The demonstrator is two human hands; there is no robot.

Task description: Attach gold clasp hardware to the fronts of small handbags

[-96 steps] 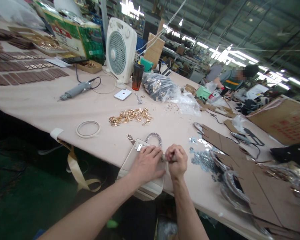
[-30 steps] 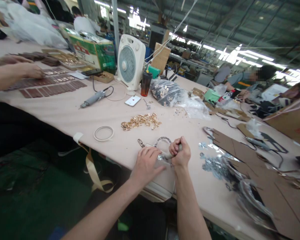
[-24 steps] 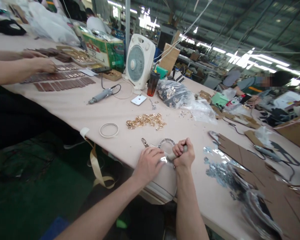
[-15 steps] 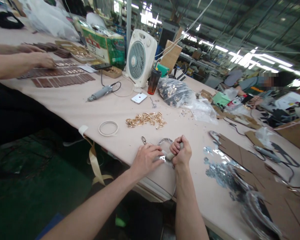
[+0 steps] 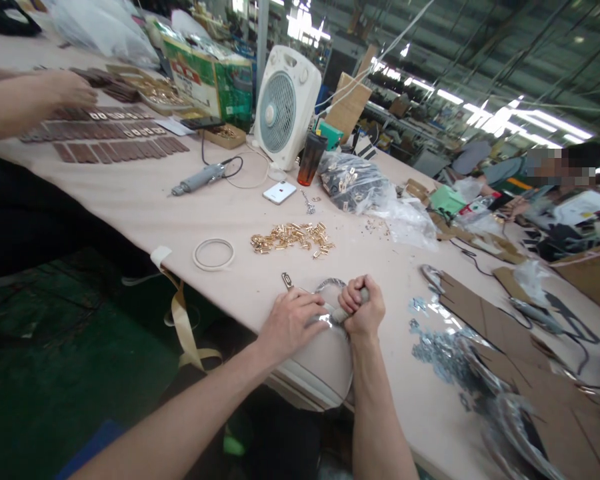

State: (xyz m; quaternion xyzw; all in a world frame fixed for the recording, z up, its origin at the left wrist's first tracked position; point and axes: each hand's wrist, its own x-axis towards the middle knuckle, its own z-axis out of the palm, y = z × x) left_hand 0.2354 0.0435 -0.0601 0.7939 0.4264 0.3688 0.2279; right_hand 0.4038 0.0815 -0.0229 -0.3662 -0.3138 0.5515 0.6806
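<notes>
My right hand (image 5: 366,312) is closed round a grey electric screwdriver (image 5: 340,315), whose tip points down-left. My left hand (image 5: 291,325) holds a cream-coloured bag (image 5: 320,363) at the table's front edge, thumb and fingers on either side of a shiny metal piece (image 5: 325,320). The screwdriver's tip is close to that piece; whether they touch, I cannot tell. Just beyond my left fingers a gold oblong fitting (image 5: 287,280) sticks out. A pile of small gold fittings (image 5: 293,238) lies farther back on the table.
A tape roll (image 5: 213,255), another electric screwdriver (image 5: 199,180), a phone (image 5: 279,193), a tumbler (image 5: 312,159) and a fan (image 5: 287,107) stand or lie beyond. Silvery parts (image 5: 443,350) and cardboard (image 5: 480,300) are at right. Another person's hands (image 5: 73,90) work over brown strips at far left.
My hands stay nearly where they were, the screwdriver still against the same spot. The view has shifted slightly. At far left, the other person's hands have drawn back a little.
</notes>
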